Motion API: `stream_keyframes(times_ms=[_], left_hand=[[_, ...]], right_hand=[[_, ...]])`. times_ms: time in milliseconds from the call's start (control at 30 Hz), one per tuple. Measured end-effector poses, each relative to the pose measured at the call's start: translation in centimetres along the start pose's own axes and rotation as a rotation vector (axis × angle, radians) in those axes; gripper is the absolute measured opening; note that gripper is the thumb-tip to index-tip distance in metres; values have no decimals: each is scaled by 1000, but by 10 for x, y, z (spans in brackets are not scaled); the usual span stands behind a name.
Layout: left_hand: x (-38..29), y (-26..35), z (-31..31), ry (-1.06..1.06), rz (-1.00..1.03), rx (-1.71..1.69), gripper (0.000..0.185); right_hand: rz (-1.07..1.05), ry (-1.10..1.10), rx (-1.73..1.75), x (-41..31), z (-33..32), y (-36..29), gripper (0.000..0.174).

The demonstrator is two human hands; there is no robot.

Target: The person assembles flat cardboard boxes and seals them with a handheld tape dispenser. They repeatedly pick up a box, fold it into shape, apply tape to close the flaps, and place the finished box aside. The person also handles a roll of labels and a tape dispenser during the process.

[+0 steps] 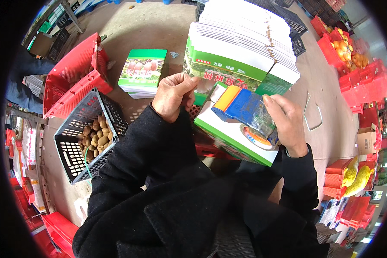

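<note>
A blue and orange packing-tape dispenser [240, 104] with a roll of clear tape lies tilted over a white and green cardboard box [225, 132]. My right hand [287, 121] grips the dispenser at its roll end, thumb up. Left of the dispenser's toothed edge, my left hand [177, 93] has thumb and forefinger pinched together; whether a thin bit of tape is between them I cannot tell. Just beyond both hands rises a large stack of flattened printed cartons [232, 48]. A smaller pile of green printed cartons [143, 69] lies to the left of my left hand.
At left, a black plastic crate [113, 106] holds brown kiwifruit [98, 137], beside a red plastic crate [74, 93]. A person's dark-clothed leg [25, 84] shows at far left. A bent strap [313, 113] lies on the floor at right. Red crates [335, 179] stand farther right.
</note>
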State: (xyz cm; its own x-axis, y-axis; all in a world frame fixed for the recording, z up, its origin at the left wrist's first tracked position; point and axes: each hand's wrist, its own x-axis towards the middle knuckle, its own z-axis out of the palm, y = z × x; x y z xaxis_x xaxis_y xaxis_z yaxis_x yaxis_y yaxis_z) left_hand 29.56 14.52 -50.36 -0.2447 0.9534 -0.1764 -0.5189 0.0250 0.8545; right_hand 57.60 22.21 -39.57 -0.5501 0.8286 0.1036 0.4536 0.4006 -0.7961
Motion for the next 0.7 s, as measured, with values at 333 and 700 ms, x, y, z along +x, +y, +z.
stream_keyframes(times_ms=[333, 700], left_hand=[[11, -55, -22, 17, 143, 567, 24], [33, -41, 7, -256, 431, 533, 35]], right_hand=[[20, -6, -18, 6, 6, -8, 28], [39, -13, 121, -3, 1, 2, 33]])
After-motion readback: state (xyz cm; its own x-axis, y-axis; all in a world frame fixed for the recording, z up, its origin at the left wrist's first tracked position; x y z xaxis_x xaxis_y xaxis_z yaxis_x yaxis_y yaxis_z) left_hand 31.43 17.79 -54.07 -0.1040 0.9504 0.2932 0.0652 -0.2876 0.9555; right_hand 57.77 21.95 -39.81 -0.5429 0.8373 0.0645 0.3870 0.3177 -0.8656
